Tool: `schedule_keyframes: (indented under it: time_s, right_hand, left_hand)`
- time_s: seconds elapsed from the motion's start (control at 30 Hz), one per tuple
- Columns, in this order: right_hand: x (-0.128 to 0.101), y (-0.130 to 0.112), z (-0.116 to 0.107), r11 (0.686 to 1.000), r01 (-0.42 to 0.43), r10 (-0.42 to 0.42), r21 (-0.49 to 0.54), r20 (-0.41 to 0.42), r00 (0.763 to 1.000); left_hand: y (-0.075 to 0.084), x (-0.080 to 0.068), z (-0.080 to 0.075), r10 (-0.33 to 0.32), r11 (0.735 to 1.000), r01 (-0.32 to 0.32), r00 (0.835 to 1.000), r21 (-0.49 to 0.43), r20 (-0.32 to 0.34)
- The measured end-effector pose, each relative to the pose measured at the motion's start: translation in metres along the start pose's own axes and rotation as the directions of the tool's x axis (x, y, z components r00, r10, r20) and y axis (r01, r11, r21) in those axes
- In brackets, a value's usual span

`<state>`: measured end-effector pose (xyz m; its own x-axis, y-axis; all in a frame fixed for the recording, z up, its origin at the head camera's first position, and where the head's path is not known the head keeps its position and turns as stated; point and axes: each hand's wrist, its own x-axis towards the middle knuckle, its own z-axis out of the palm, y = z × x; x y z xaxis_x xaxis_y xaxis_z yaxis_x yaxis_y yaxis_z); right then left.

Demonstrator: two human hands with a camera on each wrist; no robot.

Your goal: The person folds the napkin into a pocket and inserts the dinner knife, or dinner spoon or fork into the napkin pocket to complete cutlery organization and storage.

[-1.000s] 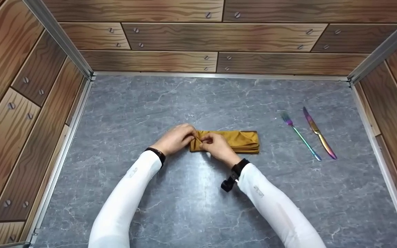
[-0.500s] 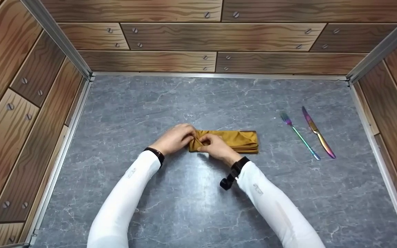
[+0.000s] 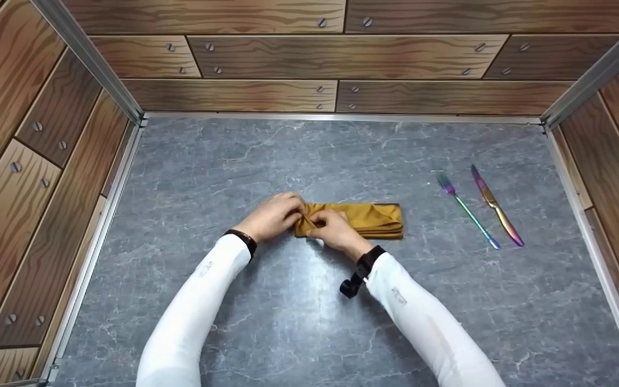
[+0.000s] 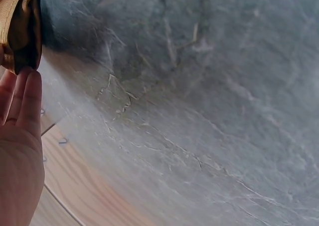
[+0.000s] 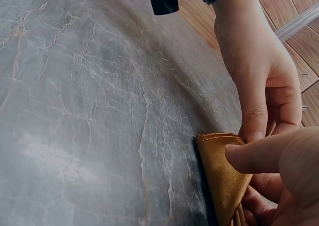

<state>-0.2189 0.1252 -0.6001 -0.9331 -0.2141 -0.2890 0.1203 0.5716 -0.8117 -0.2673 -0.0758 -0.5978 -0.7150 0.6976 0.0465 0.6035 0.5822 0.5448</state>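
Mustard napkin (image 3: 366,219) lies folded mid-counter (image 3: 288,322); I see my left hand (image 3: 274,216) and right hand (image 3: 336,231) both pinching its left end, fork (image 3: 468,211) far right.

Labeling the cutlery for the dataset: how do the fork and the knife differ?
The fork ends in tines at its far end; the knife ends in a flat pointed blade. The fork's handle looks thin and teal-green; the knife's is broader, gold to purple. The fork lies nearer the napkin; the knife lies beyond it. Both have an iridescent finish, lie flat on the grey surface, roughly parallel and untouched.
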Motion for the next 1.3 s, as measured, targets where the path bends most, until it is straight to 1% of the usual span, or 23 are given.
schedule_keyframes:
  time_s: [0.17,0.37,0.5,0.63,0.8,0.9,1.0,1.17,1.3]
  right_hand:
    - [0.0015,-0.0001,0.0012,0.999,0.023,-0.024,-0.031,-0.022,0.999]
    - [0.0006,-0.0002,0.0044,0.997,0.032,-0.037,-0.069,-0.076,0.996]
    - [-0.0002,-0.0008,0.0057,0.995,0.020,-0.027,-0.099,-0.069,0.997]
    - [-0.0009,-0.0014,0.0075,0.994,0.007,-0.016,-0.112,-0.082,0.996]
    - [-0.0016,-0.0019,0.0091,0.993,0.001,-0.014,-0.114,-0.114,0.993]
    - [-0.0018,-0.0027,0.0089,0.991,0.000,-0.015,-0.136,-0.109,0.994]
    - [-0.0014,-0.0042,0.0078,0.986,-0.013,-0.001,-0.164,-0.086,0.996]
    - [-0.0010,-0.0072,0.0072,0.980,-0.028,0.019,-0.197,-0.051,0.999]
    - [-0.0009,-0.0056,0.0101,0.975,-0.004,-0.010,-0.221,-0.065,0.998]
  left_hand:
    - [-0.0005,-0.0004,0.0007,-0.003,1.000,0.002,1.000,0.020,0.009]
    - [-0.0044,-0.0001,-0.0010,-0.022,0.994,0.022,1.000,0.108,0.003]
    - [-0.0079,-0.0012,-0.0022,-0.031,0.988,0.028,0.999,0.154,0.014]
    - [-0.0096,-0.0012,-0.0018,-0.013,0.989,0.012,1.000,0.150,0.003]
    - [-0.0090,-0.0019,-0.0012,-0.019,0.992,0.023,0.999,0.125,-0.032]
    - [-0.0078,-0.0020,-0.0016,-0.025,0.993,0.029,0.999,0.114,-0.037]
    - [-0.0066,-0.0009,-0.0021,-0.018,0.994,0.023,0.999,0.103,-0.044]
    - [-0.0047,0.0012,-0.0023,-0.028,0.994,0.032,0.999,0.107,-0.036]
    - [-0.0038,0.0022,-0.0008,-0.050,0.990,0.052,0.999,0.132,-0.018]
